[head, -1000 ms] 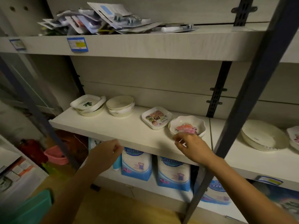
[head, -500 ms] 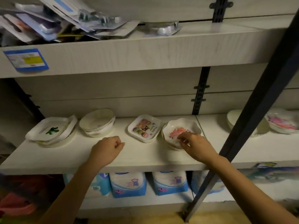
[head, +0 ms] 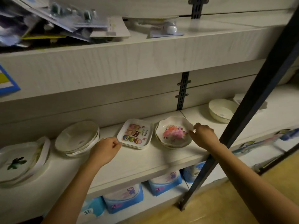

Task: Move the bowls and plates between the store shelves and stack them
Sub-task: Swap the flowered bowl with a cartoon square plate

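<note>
On the middle shelf [head: 139, 160] stands a stack of scalloped white bowls with a pink flower print [head: 173, 133]. My right hand [head: 204, 135] pinches the right rim of the top flower bowl. Left of it lies a stack of square plates with an owl cartoon [head: 136, 134]. My left hand [head: 105, 149] is a closed fist resting on the shelf, at the front left corner of the owl plates. Further left are a stack of plain round bowls [head: 77, 139] and a stack of plates with a green leaf [head: 17, 160].
A dark slanted metal post [head: 252, 101] crosses in front of my right forearm. Behind it, on the right shelf section, sit a plain white bowl [head: 222, 110] and another plate [head: 239, 98]. Packaged goods [head: 53, 18] crowd the upper shelf; blue packs [head: 124, 198] fill the shelf below.
My left hand has risen from below the shelf edge onto the shelf, beside the owl plates. My right hand has shifted from the flower bowl's front rim to its right rim.
</note>
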### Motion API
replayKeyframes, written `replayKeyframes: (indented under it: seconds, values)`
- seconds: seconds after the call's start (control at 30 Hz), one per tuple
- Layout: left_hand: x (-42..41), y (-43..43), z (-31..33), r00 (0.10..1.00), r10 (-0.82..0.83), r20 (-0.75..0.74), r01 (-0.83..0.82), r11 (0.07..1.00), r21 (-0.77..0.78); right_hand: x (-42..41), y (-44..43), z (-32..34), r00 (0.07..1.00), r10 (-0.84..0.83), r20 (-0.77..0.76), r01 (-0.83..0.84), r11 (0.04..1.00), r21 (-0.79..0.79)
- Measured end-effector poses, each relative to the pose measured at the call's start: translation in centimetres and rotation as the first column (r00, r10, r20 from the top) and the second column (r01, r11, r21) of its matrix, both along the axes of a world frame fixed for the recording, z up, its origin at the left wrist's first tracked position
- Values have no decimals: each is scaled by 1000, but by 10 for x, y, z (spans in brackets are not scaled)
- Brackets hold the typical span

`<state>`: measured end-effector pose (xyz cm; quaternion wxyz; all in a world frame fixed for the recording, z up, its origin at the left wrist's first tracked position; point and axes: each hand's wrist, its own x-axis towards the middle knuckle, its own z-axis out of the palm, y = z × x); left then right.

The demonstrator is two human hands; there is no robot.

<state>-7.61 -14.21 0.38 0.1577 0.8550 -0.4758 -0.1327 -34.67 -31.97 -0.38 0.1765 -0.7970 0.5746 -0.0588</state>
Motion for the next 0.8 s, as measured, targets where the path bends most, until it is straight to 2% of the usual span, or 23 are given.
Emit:
replayKeyframes:
  seconds: [0.2, 0.37, 0.5, 0.67, 0.8]
  values:
    - [15, -2, -6, 999, -5, -36, 4, 1000, -14, 19, -10, -3, 980, -170, -105, 186, 969, 160]
    - [23, 2, -13, 1000, 8, -29, -8, 1000, -1, 26, -12, -7, 956, -130, -261, 172, 974, 147]
    - [29, 7, -17, 1000, 18, -25, -18, 1000, 5, 28, -14, -9, 937, -123, -326, 171, 977, 124]
    - [34, 6, -25, 1000, 12, -29, -12, 1000, 24, 28, -18, -8, 938, -148, -315, 198, 971, 133]
    - [35, 3, -31, 999, 17, -33, -16, 999, 40, 28, -18, -5, 964, -165, -210, 204, 962, 182]
